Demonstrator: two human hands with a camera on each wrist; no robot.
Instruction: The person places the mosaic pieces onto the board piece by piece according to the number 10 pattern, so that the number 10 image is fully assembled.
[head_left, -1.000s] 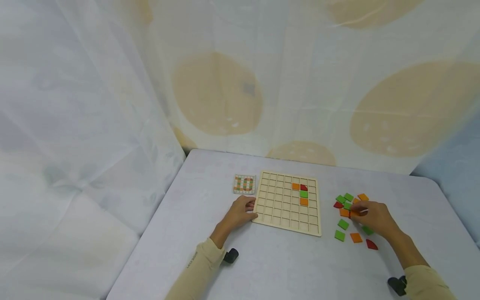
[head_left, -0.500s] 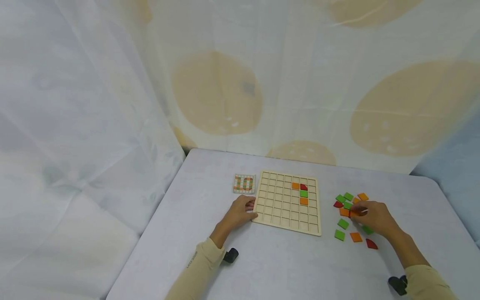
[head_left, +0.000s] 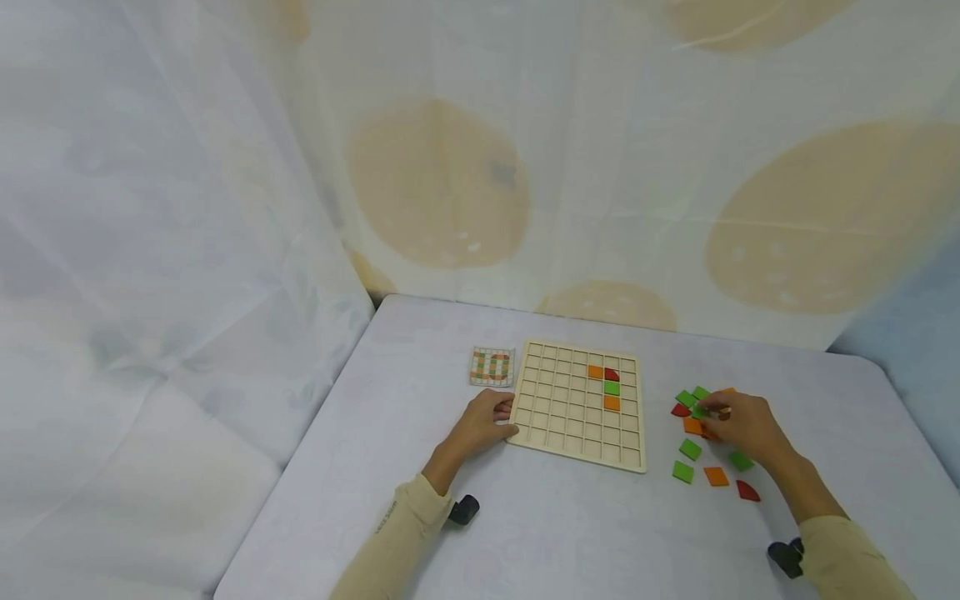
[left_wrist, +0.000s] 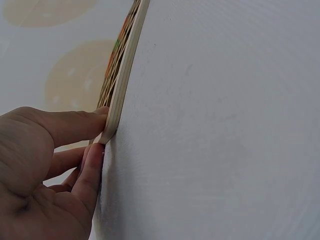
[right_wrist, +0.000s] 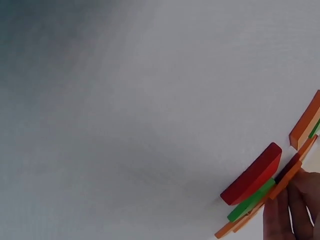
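Two hands | left [head_left: 480, 423] pinches board [head_left: 579, 403] edge | right [head_left: 742, 425] grip on tiles [head_left: 693, 411] hidden

A pale grey surface [head_left: 570, 533] is seen, with rounded far corners. A small square card printed with an orange-and-green checked pattern [head_left: 492, 367] lies flat near its far left part. Behind the surface a sheer white curtain with large pale-orange ovals [head_left: 435, 183] is hung, falling in folds at the left. A pale blue wall strip [head_left: 922, 358] is glimpsed at the right.
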